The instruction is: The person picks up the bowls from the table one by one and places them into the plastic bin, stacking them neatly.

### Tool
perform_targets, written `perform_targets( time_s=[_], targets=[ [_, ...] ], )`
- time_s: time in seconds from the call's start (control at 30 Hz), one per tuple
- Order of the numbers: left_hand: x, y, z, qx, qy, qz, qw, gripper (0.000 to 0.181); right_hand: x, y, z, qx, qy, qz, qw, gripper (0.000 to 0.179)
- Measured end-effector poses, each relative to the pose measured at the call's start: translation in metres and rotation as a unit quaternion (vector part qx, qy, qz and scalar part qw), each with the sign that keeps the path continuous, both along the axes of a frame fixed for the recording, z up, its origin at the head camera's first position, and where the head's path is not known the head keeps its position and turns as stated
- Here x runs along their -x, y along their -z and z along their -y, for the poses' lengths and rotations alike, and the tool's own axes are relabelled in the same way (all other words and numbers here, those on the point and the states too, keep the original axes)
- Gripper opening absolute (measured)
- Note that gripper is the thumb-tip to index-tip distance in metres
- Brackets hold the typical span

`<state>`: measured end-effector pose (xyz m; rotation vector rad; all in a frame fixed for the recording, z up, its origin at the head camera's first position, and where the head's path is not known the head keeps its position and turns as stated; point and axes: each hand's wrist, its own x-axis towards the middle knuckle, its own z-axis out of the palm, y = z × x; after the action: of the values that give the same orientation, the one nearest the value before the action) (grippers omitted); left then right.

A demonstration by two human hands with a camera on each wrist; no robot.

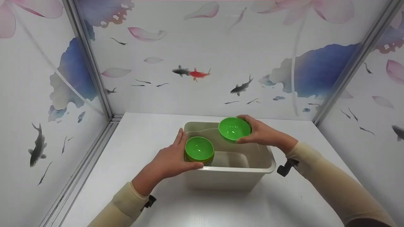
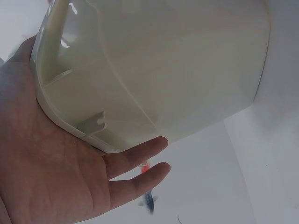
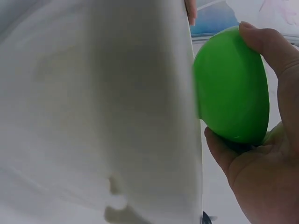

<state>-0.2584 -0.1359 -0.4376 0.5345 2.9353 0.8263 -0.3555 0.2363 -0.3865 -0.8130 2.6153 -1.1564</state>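
Note:
In the head view, a stack of bowls (image 1: pixel 199 148), green on top with yellowish rims below, stands inside the left end of a cream plastic bin (image 1: pixel 225 170). My left hand (image 1: pixel 169 159) reaches over that end, its thumb along the near side of the stack. Two of its fingers point straight outside the bin wall (image 2: pixel 154 88) in the left wrist view; the others are hidden behind the rim. A single green bowl (image 1: pixel 234 129) is held by its right side over the bin's far part. My right hand (image 1: pixel 260 131) pinches it between thumb and fingers (image 3: pixel 219 144).
The bin sits on a white table (image 1: pixel 151 135). Behind it rises a white wall panel (image 1: pixel 202 101) printed with fish and petals. Similar panels with metal frame posts (image 1: pixel 91 60) close off both sides.

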Motion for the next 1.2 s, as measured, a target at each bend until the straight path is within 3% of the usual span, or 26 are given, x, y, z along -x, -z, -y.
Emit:
perform_targets(
  time_s=[0.57, 1.2],
  targets=[
    [0.001, -0.003, 0.001, -0.001, 0.001, 0.001, 1.0000, 0.146, 0.007, -0.016, 0.017, -0.026, -0.047, 0.009, 0.9985, 0.100],
    [0.001, 0.000, 0.000, -0.001, 0.001, 0.001, 1.0000, 0.146, 0.026, -0.021, 0.042, -0.040, -0.105, 0.007, 0.9937, 0.096]
  ],
)
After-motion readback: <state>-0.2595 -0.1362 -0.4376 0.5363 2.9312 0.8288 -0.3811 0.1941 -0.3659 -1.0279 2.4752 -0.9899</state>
